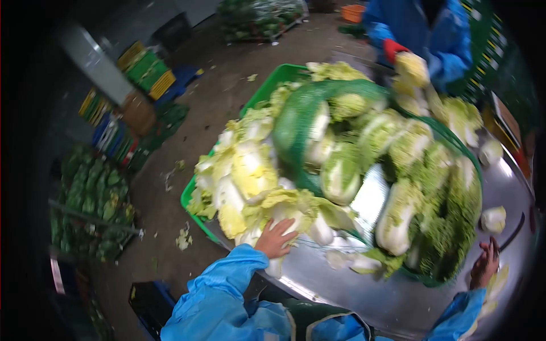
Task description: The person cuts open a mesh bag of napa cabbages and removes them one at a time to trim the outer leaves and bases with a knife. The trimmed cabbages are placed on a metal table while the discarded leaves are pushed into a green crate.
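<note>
My left hand (276, 238), in a blue sleeve, lies with spread fingers on loose cabbage leaves (253, 170) at the near edge of the heap. Beside the right edge of the metal table (341, 290), my right hand (484, 262) touches or holds the dark handle end of a curved knife (515, 230); its grip is partly hidden. Between my hands, whole napa cabbages (341, 173) lie in and around an opened green net bag (296, 136). A cut cabbage base (493, 219) sits above my right hand.
Across the table stands a person in blue (421, 34), a red-gloved hand at a cabbage (412, 69). A green crate (190, 199) holds the leaf heap. On the floor at left are bagged cabbages (91, 199) and stacked crates (148, 74).
</note>
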A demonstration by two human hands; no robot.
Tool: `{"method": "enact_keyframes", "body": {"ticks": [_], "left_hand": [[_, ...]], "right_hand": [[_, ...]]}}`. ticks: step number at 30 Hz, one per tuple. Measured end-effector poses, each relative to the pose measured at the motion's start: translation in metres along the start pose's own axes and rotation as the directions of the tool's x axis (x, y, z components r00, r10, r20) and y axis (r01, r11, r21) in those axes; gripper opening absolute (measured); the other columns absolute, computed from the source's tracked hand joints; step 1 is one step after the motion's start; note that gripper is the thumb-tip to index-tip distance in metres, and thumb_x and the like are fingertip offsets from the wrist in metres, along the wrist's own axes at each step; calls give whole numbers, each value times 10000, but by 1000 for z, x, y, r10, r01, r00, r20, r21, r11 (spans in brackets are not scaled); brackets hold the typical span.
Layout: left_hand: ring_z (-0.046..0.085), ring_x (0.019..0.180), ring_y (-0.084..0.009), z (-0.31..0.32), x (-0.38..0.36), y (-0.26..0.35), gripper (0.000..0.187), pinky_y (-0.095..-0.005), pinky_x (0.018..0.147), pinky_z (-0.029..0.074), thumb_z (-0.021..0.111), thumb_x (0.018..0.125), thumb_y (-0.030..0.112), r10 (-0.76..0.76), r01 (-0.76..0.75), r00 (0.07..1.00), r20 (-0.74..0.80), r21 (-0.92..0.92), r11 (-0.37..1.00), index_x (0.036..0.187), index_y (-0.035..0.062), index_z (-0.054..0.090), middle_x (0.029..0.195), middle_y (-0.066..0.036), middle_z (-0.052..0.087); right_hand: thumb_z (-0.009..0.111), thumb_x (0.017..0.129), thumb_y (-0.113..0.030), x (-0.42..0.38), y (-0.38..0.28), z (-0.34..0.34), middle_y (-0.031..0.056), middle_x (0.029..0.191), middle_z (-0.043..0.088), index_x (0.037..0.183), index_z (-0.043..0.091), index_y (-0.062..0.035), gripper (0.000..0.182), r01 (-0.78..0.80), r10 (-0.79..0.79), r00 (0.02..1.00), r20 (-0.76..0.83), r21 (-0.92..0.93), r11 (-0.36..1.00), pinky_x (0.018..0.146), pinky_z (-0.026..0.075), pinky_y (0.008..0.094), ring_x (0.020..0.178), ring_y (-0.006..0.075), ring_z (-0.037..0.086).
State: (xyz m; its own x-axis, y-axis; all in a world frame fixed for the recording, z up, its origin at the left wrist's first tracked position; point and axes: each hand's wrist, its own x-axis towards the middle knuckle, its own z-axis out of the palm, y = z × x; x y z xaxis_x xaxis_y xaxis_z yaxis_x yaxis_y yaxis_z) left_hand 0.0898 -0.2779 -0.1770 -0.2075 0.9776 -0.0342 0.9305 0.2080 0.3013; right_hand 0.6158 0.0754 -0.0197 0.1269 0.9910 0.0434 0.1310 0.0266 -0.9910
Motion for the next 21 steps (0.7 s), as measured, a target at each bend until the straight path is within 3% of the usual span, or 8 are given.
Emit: {"method": "enact_keyframes", "body": {"ticks": [1, 3, 4, 7, 8, 9, 13, 21], "left_hand": [[322, 1330, -280, -3, -4, -15, 592, -596, 1029, 250, 705, 666, 274, 54, -54, 998, 11, -2, 999, 1226, 194, 532, 1459, -98, 311], [323, 1330, -277, -7, -11, -46, 620, -579, 1028, 268, 721, 655, 292, 125, -125, 992, 2, -21, 992, 1234, 195, 522, 1452, -100, 322], [323, 1330, -277, -11, -13, -62, 620, -579, 1028, 268, 721, 655, 292, 101, -102, 995, -8, -25, 995, 1234, 195, 522, 1452, -100, 322], [343, 1316, -274, -29, -13, -116, 594, -570, 1033, 269, 714, 658, 277, 65, -63, 996, -65, 29, 998, 1218, 193, 535, 1440, -88, 341], [343, 1316, -274, -36, -12, -138, 594, -570, 1033, 269, 714, 658, 277, 56, -54, 996, -74, 24, 998, 1218, 193, 535, 1440, -88, 341], [342, 1315, -278, -46, -10, -161, 564, -568, 1045, 252, 696, 667, 265, 19, -14, 995, -98, 49, 999, 1206, 190, 546, 1430, -90, 355], [278, 1343, -314, -53, -4, -284, 596, -594, 1064, 203, 700, 672, 301, -160, 139, 973, -164, -130, 982, 1233, 190, 530, 1449, -101, 316], [38, 1402, -367, -73, 85, -353, 977, -702, 1028, 110, 757, 600, 529, -512, 508, 856, -72, -73, 858, 1427, 305, 287, 1532, -89, 72]], "right_hand": [[536, 931, -234, -1, -6, 0, 31, 895, 598, 1222, 516, -8, 368, -79, 82, 996, 33, -84, 993, 425, 314, 169, 487, 24, 390], [459, 954, -96, 16, 38, -25, 87, 1012, 566, 1255, 497, 15, 323, 290, -226, 950, 214, -340, 895, 666, 458, 272, 745, 137, 540], [521, 928, -120, 6, 31, -10, 93, 1015, 560, 1240, 493, 33, 349, 781, -622, 596, 508, -548, 300, 650, 460, 265, 721, 143, 545], [498, 941, -230, -8, 18, 20, 29, 912, 593, 1261, 524, -114, 341, 802, -685, 535, 495, -552, 228, 512, 366, 158, 588, 37, 433], [515, 929, -266, -31, -3, 39, 14, 901, 596, 1252, 526, -128, 351, 426, -383, 904, 189, -470, 773, 451, 338, 158, 527, 27, 403], [532, 917, -302, -47, -17, 57, -1, 891, 598, 1243, 529, -141, 363, -143, 144, 989, -6, -183, 973, 389, 310, 157, 466, 16, 373], [567, 894, -357, -82, -19, 116, -21, 859, 589, 1239, 522, -163, 398, -211, 194, 976, -100, -197, 958, 316, 257, 164, 406, 4, 330], [575, 893, -344, -110, -6, 198, -14, 807, 588, 1159, 559, -153, 328, -266, 237, 958, -160, -197, 944, 306, 249, 178, 386, 22, 335]]}}
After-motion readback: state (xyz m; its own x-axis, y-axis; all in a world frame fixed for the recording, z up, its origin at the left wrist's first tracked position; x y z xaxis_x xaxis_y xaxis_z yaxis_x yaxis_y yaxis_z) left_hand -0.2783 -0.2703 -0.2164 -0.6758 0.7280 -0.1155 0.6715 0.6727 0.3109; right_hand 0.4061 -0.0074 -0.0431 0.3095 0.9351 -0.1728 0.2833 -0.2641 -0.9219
